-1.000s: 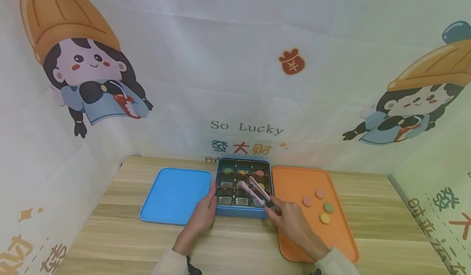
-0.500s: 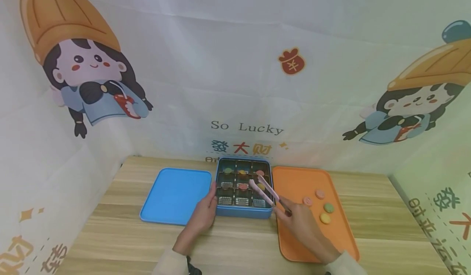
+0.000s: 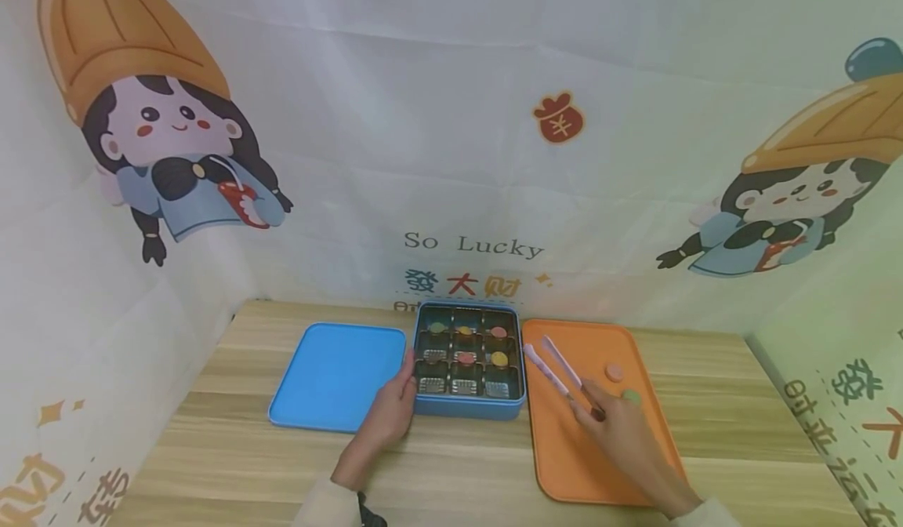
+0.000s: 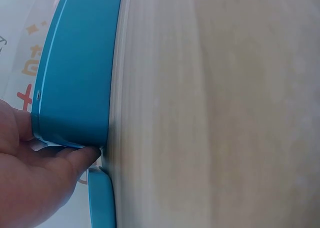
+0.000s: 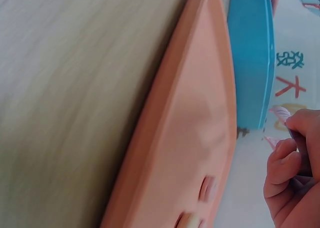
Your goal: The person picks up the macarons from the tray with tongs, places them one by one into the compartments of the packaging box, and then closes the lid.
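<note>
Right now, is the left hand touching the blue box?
Touching. The left wrist view shows the left hand holding the blue box, fingers against its side.

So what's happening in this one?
A person's left hand grips the left side of a blue box with nine compartments; five hold small round pieces. The right hand holds pink tongs over an orange tray, tips apart with nothing between them. In the head view a pink piece and a green piece show on the tray, part of which the hand hides. A blue lid lies left of the box.
</note>
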A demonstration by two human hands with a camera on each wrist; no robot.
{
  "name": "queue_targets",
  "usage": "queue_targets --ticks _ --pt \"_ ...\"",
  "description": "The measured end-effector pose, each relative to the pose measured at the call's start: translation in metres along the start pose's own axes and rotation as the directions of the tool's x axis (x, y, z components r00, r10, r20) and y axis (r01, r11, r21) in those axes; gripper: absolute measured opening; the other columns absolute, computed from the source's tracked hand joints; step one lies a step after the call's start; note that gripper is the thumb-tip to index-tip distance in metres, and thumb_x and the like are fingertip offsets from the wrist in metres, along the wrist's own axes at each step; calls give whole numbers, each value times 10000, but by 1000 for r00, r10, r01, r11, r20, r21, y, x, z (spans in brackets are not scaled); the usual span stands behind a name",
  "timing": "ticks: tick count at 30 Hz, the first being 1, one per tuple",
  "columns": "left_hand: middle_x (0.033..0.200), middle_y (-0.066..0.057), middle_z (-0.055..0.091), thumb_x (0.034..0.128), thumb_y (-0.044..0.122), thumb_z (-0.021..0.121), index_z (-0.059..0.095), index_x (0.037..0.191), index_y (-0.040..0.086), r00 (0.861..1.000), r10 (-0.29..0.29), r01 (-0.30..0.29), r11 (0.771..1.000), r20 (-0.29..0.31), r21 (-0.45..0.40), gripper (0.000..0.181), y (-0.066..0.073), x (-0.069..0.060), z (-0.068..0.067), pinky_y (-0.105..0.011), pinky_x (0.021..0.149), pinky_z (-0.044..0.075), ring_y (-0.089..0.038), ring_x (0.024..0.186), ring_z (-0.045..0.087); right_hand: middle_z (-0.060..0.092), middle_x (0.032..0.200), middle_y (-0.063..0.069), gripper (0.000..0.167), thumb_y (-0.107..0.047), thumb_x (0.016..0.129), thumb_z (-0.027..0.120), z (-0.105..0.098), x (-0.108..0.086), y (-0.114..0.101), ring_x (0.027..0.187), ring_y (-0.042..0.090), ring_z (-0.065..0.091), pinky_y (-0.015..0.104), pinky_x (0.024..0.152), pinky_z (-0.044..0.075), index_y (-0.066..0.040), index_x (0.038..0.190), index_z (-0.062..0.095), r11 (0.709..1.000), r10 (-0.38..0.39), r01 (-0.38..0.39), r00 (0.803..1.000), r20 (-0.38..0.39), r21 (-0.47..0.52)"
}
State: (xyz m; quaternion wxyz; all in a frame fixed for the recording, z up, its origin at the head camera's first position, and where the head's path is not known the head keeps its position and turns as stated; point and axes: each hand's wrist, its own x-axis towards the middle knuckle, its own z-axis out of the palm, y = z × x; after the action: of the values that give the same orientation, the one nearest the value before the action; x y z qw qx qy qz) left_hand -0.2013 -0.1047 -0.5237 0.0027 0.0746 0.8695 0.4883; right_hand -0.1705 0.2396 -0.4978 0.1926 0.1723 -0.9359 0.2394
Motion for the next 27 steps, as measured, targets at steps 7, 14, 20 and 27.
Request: queue_targets --ticks 7,14,20,27 --pt "1595 -247 222 1065 70 332 185 1550 -52 1000 16 -16 1000 6 2 522 1 -1 0 -543 1171 281 -414 1451 261 360 573 -111 360 -102 843 778 -10 -14 14 486 -27 286 133 392 287 31 1170 705 999 37 -37 999 -2 -26" --pt "1591 -252 229 1064 61 327 185 1549 -56 1000 29 -29 1000 5 10 519 4 -3 -2 -551 1170 279 -419 1449 261 323 510 -172 186 -56 838 769 -19 -29 28 405 -138 210 95 353 256 -4 991 677 999 36 -36 998 45 -7" --pt "1590 -254 228 1062 63 330 186 1548 -57 1000 26 -26 1000 1 9 521 4 -2 -2 -550 1170 277 -421 1447 263 320 491 -181 172 -70 860 752 -25 -41 38 387 -126 208 104 340 244 -27 1007 673 993 117 -117 989 92 -6" --pt "1588 -250 237 1063 70 330 195 1552 -44 1000 9 -9 1000 1 9 520 5 -2 -1 -553 1166 289 -427 1440 276 312 506 -190 257 -55 813 790 -30 -48 48 416 -131 198 105 337 230 -143 783 549 997 51 -50 999 16 -62"
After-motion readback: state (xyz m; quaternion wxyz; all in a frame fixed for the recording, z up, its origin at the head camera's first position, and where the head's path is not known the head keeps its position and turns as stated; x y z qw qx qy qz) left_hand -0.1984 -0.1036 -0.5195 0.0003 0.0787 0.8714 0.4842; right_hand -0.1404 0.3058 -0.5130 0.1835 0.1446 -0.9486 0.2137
